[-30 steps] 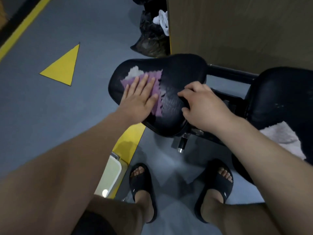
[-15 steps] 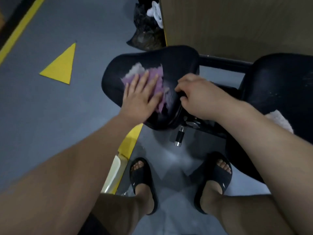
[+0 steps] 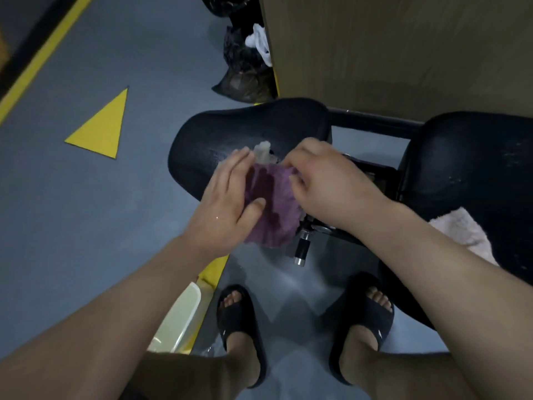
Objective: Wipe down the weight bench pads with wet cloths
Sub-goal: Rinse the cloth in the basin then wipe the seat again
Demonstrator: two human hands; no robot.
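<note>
1. My left hand [image 3: 227,197] holds the purple cloth [image 3: 271,203] from its left side. The thumb is pressed on the front face and the fingers lie fairly straight behind the edge.
2. My right hand [image 3: 326,183] has its fingers curled in and pinches the cloth's upper right edge, so both hands carry it.
3. The cloth hangs bunched between the hands and seems held up off the near edge of the seat pad [image 3: 245,131]. Its lower hem droops toward the adjustment pin [image 3: 301,249].
4. A white tuft [image 3: 262,151] pokes up above the purple. I cannot tell whether it belongs to the same cloth or is a separate piece.
5. I judge the cloth to be soft, limp and light, and clingy if it is wet. It will fold wherever it is unsupported. I would take it by two edges to spread it, then flatten it under a whole palm. A fingertip pinch alone would let it drag into a rope.
6. The pad looks like firm, textured vinyl and is probably slick where damp. Downward pressure, not grip, should keep the cloth from skating.
7. Further out on my right, a second pad [image 3: 476,168] carries a pale towel [image 3: 461,235]. A pale basin [image 3: 178,319] stands on the floor near my left foot.
</note>
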